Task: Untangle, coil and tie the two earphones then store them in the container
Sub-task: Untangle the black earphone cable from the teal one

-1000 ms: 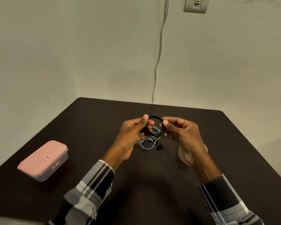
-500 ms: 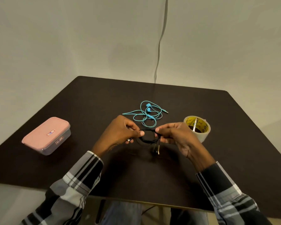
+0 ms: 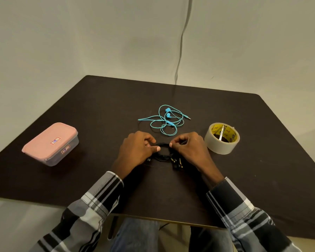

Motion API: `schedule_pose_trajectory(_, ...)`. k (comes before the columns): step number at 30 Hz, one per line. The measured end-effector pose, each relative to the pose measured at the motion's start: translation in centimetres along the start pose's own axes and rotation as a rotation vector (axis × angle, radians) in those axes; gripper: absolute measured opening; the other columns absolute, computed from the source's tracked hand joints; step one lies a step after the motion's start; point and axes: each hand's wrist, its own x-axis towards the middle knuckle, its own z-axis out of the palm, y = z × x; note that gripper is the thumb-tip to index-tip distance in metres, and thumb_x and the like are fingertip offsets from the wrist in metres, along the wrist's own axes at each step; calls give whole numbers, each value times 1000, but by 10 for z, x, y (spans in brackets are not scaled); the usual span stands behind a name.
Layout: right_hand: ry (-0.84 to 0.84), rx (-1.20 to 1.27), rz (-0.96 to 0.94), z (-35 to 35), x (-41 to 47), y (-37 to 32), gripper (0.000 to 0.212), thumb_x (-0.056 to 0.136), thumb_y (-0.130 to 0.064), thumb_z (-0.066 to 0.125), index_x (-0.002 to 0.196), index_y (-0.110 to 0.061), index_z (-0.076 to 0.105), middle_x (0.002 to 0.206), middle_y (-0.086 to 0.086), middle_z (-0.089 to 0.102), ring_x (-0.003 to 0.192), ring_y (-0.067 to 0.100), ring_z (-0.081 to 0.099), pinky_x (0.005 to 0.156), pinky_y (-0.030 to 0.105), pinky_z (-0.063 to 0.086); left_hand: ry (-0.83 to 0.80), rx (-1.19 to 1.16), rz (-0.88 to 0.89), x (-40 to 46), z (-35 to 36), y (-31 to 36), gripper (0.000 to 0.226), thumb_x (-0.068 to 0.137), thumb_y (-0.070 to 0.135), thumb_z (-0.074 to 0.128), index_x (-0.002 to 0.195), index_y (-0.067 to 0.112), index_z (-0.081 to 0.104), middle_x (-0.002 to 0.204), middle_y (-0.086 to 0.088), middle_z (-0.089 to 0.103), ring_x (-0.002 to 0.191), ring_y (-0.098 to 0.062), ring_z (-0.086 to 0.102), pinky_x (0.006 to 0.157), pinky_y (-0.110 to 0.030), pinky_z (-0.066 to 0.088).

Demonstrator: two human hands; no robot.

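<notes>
A coiled black earphone (image 3: 164, 155) rests low over the dark table (image 3: 262, 188), pinched on both sides. My left hand (image 3: 135, 151) grips its left edge and my right hand (image 3: 191, 150) grips its right edge. Its earbuds and gold plug (image 3: 177, 162) hang out below my right hand. A turquoise earphone (image 3: 166, 120) lies loose and uncoiled on the table just beyond my hands. The pink-lidded container (image 3: 50, 143) stands shut at the left of the table.
A roll of clear tape with a yellow core (image 3: 222, 140) sits to the right of my right hand. A grey cable (image 3: 180, 51) runs down the wall behind the table. The table's near edge is close to my lap.
My hands have lowered the black coil from mid-air down to the table surface, nearer to me. The view has tilted down, so the turquoise earphone and tape roll now show in full.
</notes>
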Motion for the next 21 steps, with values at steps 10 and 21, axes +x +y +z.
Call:
schedule_pose_trajectory(10, -20, -2, -8, 1, 5, 3, 8, 85, -32, 76, 86, -25, 79, 80, -10, 74, 78, 6, 68, 79, 39, 59, -4, -107, 46, 2, 4, -3, 12, 86, 35, 73, 85, 24, 76, 54, 10, 58, 47, 0, 49, 56, -20, 38)
schedule_pose_trajectory(21, -30, 10, -3, -1, 6, 0, 14, 85, -38, 75, 90, -26, 79, 81, -11, 74, 78, 4, 68, 76, 34, 58, -83, -91, 64, 8, 2, -2, 15, 85, 37, 74, 89, 23, 73, 67, 5, 66, 57, -4, 56, 61, -21, 43)
